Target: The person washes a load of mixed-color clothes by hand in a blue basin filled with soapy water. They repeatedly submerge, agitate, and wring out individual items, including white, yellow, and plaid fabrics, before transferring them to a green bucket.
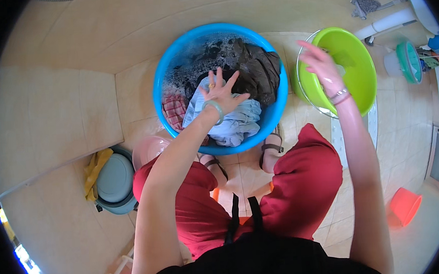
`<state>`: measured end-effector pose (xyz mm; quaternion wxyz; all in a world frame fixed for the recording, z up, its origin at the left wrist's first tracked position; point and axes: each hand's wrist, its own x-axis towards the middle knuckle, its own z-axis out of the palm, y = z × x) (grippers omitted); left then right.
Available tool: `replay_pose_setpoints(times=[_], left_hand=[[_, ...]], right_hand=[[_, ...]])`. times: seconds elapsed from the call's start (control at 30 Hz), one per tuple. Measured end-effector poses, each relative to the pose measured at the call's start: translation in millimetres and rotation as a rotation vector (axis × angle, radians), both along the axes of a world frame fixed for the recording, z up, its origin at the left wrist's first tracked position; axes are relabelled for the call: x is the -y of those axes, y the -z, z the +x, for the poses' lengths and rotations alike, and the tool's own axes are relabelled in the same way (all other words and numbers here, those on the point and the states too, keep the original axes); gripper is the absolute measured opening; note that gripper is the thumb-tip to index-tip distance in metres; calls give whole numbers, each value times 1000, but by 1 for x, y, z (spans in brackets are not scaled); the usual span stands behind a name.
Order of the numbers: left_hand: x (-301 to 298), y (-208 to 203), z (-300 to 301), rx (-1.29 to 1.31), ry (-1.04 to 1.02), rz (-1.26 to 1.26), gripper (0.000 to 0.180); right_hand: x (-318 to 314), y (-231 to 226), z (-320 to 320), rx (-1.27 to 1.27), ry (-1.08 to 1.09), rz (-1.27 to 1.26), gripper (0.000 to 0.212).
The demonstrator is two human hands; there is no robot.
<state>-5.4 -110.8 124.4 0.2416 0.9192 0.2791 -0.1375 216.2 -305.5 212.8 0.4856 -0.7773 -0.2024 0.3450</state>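
Note:
My left hand (pixel 222 93) is spread flat with its fingers apart over wet clothes in a large blue basin (pixel 212 27). Beneath it lies a light blue garment (pixel 236 128), touching or nearly touching the palm. A dark brown garment (pixel 259 70) bunches up at the right of the basin, and a red checked cloth (pixel 175 109) is at the left. Foamy water (pixel 186 65) shows at the far side. Over the left rim of a lime green bucket (pixel 362 83) hovers my right hand (pixel 322 68), fingers stretched out, holding nothing visible.
Left of my legs are a pink basin (pixel 146 149) and a grey-blue lidded container (pixel 115 177) with a yellow cloth (pixel 97 171). An orange-red bucket (pixel 406 206) stands at the right. A white pipe (pixel 387 23) and hanging green basin (pixel 407 63) are at the far right.

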Motion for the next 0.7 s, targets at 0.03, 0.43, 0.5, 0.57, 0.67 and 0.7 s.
replay_pose_setpoints(times=[0.03,0.43,0.5,0.57,0.67,0.7], left_hand=[[-9,4,-14,-56,15,43,80],[-39,1,-38,-95,205,-23,64],[-49,-1,-23,-45,109,-83,64],[-58,4,-18,-11,68,-111,62],[-67,14,-16,11,41,-182,59],[-70,18,-18,28,27,-203,58]], right_hand=[[-25,-2,-8,13,-169,-97,50],[-126,117,-80,604,-585,-874,96],[-120,148,-68,723,-527,-789,86],[-118,169,-53,748,-482,-666,78],[-121,173,-41,676,-368,-440,62],[-124,169,-39,661,-309,-322,58]])
